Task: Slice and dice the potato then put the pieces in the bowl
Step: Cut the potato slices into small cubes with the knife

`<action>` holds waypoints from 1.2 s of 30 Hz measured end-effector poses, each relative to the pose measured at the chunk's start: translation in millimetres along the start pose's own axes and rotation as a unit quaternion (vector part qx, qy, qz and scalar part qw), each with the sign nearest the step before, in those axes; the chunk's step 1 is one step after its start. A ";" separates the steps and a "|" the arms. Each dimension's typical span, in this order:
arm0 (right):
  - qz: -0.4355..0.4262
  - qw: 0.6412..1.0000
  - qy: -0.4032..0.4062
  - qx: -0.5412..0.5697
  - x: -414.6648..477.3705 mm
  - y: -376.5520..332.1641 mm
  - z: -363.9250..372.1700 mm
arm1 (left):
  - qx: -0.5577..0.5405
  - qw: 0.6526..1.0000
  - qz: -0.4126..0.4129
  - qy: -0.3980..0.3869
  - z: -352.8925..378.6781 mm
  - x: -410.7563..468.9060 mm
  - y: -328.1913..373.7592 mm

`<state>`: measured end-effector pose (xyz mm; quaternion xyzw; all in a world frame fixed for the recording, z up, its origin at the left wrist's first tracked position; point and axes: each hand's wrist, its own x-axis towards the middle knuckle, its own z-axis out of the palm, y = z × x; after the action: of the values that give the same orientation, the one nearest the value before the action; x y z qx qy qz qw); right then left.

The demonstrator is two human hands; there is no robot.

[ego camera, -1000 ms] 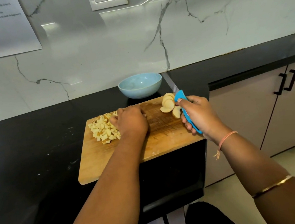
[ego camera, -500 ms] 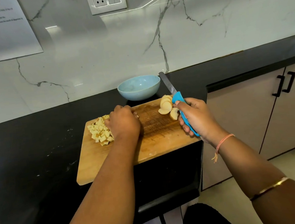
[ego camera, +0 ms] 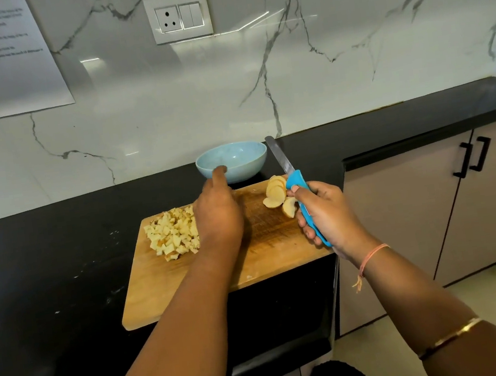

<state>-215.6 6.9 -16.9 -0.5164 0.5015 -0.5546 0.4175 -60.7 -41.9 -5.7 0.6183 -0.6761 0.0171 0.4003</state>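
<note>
The diced potato sits heaped on the left of the board and the uncut slices lie fanned at its far right, which leaves the middle free for cutting. My left grip hovers between them, one finger at the near rim of the bowl. Its palm faces down, so I cannot tell if it holds anything. My right grip is clamped on the knife, blade pointing away from my other hand. The bowl stands on the desk just behind the board.
</note>
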 end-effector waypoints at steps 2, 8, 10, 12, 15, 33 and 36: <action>0.003 1.000 0.001 0.002 -0.1 0.0 -0.6 | 0.003 0.998 0.043 -0.049 5.7 0.6 11.0; 0.001 1.000 0.008 -0.003 -1.7 0.4 -0.6 | 0.044 0.962 0.104 -0.247 25.1 -2.0 28.3; -0.001 1.000 0.011 -0.004 -2.6 0.6 0.1 | 0.032 0.964 0.102 -0.243 26.4 -3.3 25.2; -0.004 1.000 0.012 -0.011 -2.8 0.1 0.9 | 0.024 0.970 0.096 -0.223 28.2 -3.3 20.8; -0.007 1.000 0.012 -0.021 -3.1 -1.3 2.1 | 0.021 0.978 0.091 -0.188 30.4 -3.4 17.2; -0.012 0.999 0.011 -0.045 -2.6 -1.6 3.5 | 0.037 0.983 0.116 -0.139 26.4 1.5 18.4; -0.013 0.999 0.009 -0.045 -2.6 -1.3 3.4 | 0.043 0.980 0.120 -0.152 27.2 1.9 20.1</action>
<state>-211.9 9.2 -16.1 -0.5363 0.5231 -0.5414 0.3817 -91.7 -52.9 -13.6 0.5445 -0.7972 0.0002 0.2607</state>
